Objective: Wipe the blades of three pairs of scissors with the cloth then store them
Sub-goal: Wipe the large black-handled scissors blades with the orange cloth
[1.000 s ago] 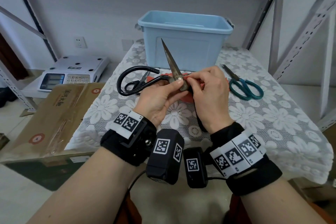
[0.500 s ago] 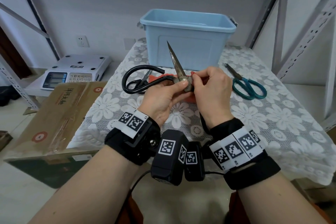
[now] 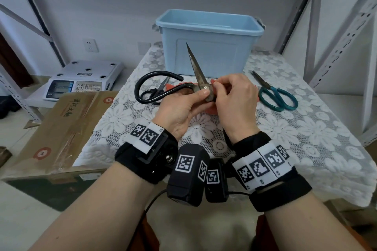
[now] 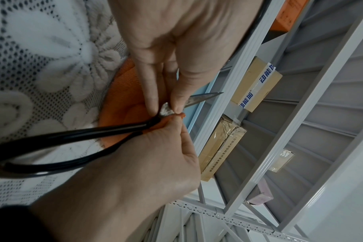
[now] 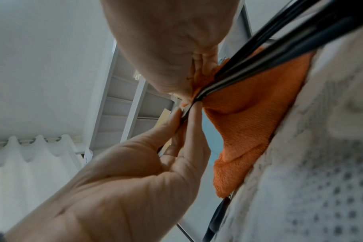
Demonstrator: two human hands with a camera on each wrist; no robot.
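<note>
Above a lace-covered desk (image 3: 295, 132), the left hand (image 3: 179, 108) pinches large black-handled scissors (image 3: 195, 75) at the pivot, blade tip raised, while the right hand (image 3: 236, 100) pinches an orange cloth (image 5: 249, 114) against the blades' base. Green-handled scissors (image 3: 275, 96) lie beside a blue bin (image 3: 208, 40).

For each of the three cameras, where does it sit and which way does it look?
Head: above, looking forward and down at the large black-handled scissors; both forearms and hands show.
Left wrist: along the left hand, up towards the shelving; right fingers opposite.
Right wrist: along the right hand, upward; left hand opposite.
Both wrist views share the orange cloth.
</note>
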